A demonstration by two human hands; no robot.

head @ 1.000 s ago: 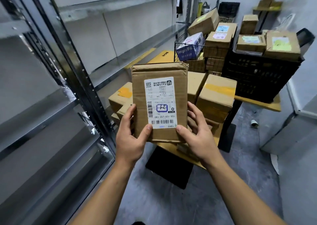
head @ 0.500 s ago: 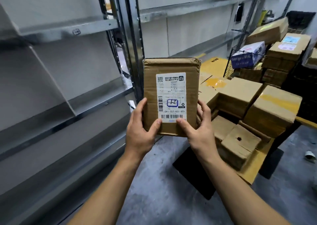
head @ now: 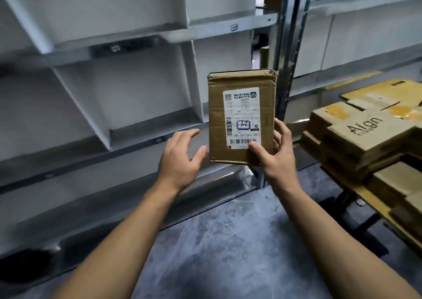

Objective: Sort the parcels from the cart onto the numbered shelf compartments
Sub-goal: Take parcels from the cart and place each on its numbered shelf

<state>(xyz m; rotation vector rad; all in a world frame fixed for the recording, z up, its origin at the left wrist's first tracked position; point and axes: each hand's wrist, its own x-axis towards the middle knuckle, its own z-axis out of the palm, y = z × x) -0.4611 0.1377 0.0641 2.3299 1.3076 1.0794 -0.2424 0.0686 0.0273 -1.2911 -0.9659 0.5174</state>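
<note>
A flat brown cardboard parcel (head: pixel 242 116) stands upright in front of me, its white shipping label facing me with a handwritten mark in a blue box. My right hand (head: pixel 274 155) grips its lower right corner, thumb on the label and fingers behind. My left hand (head: pixel 180 159) hovers just left of the parcel with fingers spread and relaxed, holding nothing. Behind them runs the grey metal shelf (head: pixel 137 136) with slanted dividers forming compartments. The cart (head: pixel 374 198) with more cardboard parcels (head: pixel 356 136) stands at the right.
A steel upright post (head: pixel 290 47) separates two shelf bays. Small tags (head: pixel 234 27) sit on the shelf edges, too blurred to read. Grey concrete floor (head: pixel 228 241) lies between the shelf and the cart.
The view has swung left toward the shelf, pushing the cart to the right edge. My left hand has let go of the parcel; my right hand alone holds it.
</note>
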